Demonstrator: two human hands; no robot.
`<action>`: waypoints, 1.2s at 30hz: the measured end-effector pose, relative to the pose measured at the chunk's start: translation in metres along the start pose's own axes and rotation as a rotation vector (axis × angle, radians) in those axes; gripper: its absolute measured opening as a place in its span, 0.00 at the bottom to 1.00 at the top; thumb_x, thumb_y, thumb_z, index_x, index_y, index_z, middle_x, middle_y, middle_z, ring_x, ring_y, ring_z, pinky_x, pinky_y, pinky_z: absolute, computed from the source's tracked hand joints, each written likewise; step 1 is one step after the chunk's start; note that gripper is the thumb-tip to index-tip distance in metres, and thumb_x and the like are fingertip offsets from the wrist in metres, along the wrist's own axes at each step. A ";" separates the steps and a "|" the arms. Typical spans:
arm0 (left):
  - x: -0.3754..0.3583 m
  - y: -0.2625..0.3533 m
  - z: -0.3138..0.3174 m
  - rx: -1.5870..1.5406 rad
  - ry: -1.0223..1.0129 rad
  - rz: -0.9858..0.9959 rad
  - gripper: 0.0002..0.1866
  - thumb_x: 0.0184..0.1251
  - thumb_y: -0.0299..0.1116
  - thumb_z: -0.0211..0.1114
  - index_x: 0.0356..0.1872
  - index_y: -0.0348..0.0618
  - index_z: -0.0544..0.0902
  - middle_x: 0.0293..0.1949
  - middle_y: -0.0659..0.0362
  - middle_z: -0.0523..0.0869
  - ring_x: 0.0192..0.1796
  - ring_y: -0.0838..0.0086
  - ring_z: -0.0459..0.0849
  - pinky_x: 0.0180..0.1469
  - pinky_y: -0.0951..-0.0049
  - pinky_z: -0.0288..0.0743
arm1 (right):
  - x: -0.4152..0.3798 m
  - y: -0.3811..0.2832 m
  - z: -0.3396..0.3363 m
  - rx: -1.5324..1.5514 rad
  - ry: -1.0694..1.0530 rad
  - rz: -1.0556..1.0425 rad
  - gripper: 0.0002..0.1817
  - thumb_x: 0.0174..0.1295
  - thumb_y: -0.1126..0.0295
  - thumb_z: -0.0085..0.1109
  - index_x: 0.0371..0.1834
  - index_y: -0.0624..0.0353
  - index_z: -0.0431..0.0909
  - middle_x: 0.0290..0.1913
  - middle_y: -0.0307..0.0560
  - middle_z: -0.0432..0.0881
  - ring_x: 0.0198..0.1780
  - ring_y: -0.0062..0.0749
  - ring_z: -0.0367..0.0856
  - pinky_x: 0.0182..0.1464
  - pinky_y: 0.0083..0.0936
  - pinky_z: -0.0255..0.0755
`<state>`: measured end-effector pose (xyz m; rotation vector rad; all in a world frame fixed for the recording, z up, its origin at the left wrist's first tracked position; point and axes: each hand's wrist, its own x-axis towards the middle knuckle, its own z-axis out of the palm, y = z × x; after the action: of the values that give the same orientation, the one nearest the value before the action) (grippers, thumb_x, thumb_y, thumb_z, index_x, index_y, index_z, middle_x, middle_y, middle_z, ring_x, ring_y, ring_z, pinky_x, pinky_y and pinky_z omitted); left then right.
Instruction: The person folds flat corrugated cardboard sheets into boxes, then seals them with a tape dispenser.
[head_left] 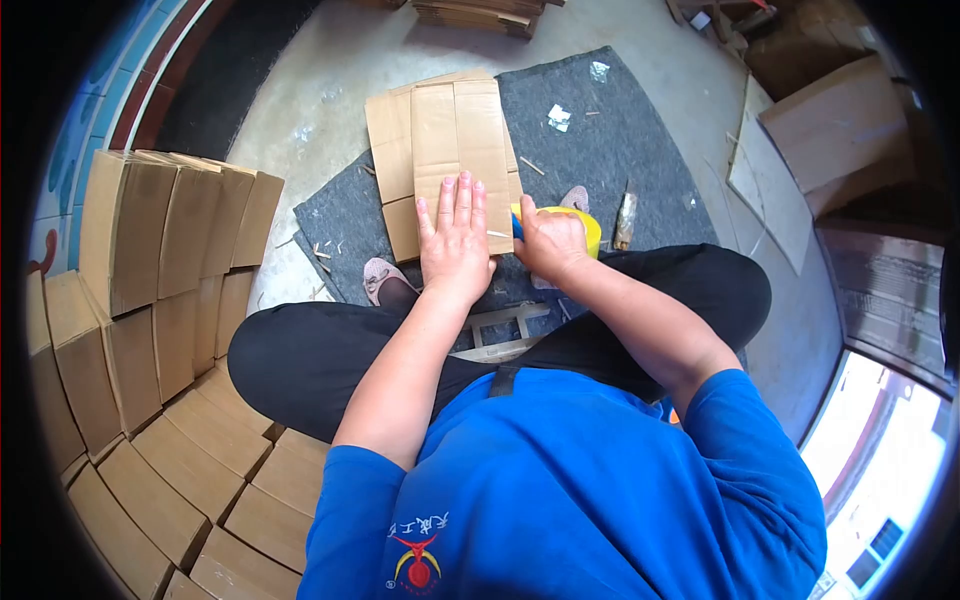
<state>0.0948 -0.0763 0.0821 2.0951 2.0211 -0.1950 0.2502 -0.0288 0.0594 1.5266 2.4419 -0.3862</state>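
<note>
The left hand (455, 245) is pressed palm down on the near part of a folded cardboard piece (463, 125), its fingers extended and slightly spread. The cardboard piece is laid over wider cardboard sheets (391, 150), which rest on a dark mat (610, 130) in front of the crossed legs. The right hand (550, 242) is closed around a yellow roll (593, 236) with a blue part, held at the cardboard's right edge; the exact finger placement cannot be told. A slim wrapped object (626, 220) is seen on the mat, right of the roll. Stacked cardboard boxes (130, 240) are shown at left.
</note>
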 end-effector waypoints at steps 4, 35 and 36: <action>0.003 0.000 -0.005 0.011 -0.019 -0.025 0.62 0.49 0.51 0.79 0.81 0.45 0.49 0.83 0.55 0.44 0.84 0.62 0.39 0.81 0.43 0.33 | 0.005 -0.010 0.039 -0.103 -0.014 -0.074 0.34 0.61 0.63 0.55 0.72 0.62 0.65 0.34 0.49 0.88 0.34 0.40 0.88 0.36 0.40 0.76; 0.091 -0.116 0.033 -0.966 0.763 -0.696 0.18 0.63 0.43 0.75 0.31 0.39 0.81 0.25 0.58 0.83 0.29 0.72 0.79 0.36 0.66 0.76 | 0.072 0.082 -0.107 -0.171 -0.283 -0.004 0.23 0.53 0.58 0.66 0.51 0.55 0.82 0.46 0.50 0.89 0.50 0.44 0.88 0.50 0.39 0.81; 0.094 -0.117 0.032 -1.023 0.769 -0.715 0.17 0.64 0.43 0.75 0.30 0.39 0.81 0.25 0.59 0.82 0.28 0.72 0.79 0.35 0.67 0.76 | 0.074 0.081 -0.110 -0.191 -0.287 0.001 0.23 0.52 0.56 0.67 0.50 0.55 0.83 0.46 0.50 0.89 0.50 0.44 0.88 0.51 0.38 0.81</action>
<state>-0.0156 0.0097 0.0194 0.7934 2.3371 1.3941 0.2856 0.1050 0.1296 1.2949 2.1870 -0.3345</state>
